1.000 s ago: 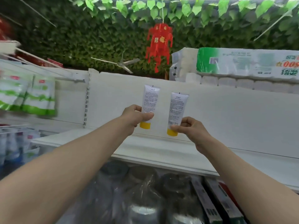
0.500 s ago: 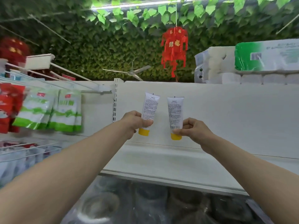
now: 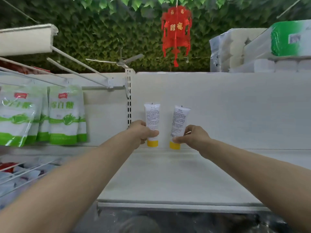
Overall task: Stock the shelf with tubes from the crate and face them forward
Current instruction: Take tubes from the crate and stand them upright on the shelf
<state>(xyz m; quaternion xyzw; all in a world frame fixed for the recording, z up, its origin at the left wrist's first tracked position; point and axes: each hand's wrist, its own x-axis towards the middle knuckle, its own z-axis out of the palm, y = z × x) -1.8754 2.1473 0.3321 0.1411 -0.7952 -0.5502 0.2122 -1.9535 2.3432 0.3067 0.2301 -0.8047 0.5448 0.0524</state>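
Two white tubes with yellow caps stand cap-down at the back of the white shelf (image 3: 176,179), against its back panel. My left hand (image 3: 143,132) grips the left tube (image 3: 152,116) near its cap. The right tube (image 3: 180,120) leans slightly right, and my right hand (image 3: 193,136) pinches its lower end. Both tubes show small printed text toward me. The crate is not in view.
White-and-green bags (image 3: 65,115) hang on hooks to the left of the slotted upright (image 3: 129,98). Packs of tissue rolls (image 3: 262,47) lie on top of the shelf unit at the right. A red lantern (image 3: 175,32) hangs above. Wrapped goods lie below the shelf edge.
Both hands carried the tubes forward and down to the back of the shelf, where their caps now reach the shelf board. The view moved closer and shifted left.
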